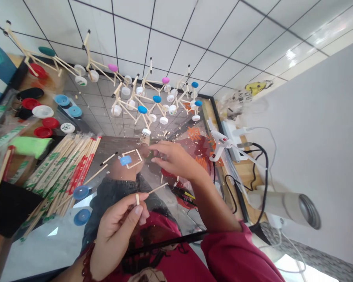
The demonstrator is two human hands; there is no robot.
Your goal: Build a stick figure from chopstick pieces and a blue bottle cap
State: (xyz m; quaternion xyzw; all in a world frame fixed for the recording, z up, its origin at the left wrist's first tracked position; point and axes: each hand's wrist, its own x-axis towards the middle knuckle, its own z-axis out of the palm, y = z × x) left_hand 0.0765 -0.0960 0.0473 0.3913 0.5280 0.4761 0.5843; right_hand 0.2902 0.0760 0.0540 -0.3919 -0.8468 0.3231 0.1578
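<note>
Low in the middle, my left hand [120,225] pinches a short piece of wooden stick [137,199] between thumb and fingers; a thin stick [158,188] extends to the right from the same fingertips. My right hand [155,153] reaches over the glassy tabletop with fingers apart and nothing visible between them. Left of its fingertips lies a small frame of short sticks [139,155] with a blue piece [125,160] at its left side. A black-tipped stick [108,158] and a plain stick [96,174] lie further left.
Several stick models with bottle-cap wheels [142,109] stand along the tiled wall. At the left are packaged chopsticks [59,176] and loose caps [42,112]. A white glue gun [221,145], a power strip [232,137] and cables are at the right, near a metallic cylinder [285,205].
</note>
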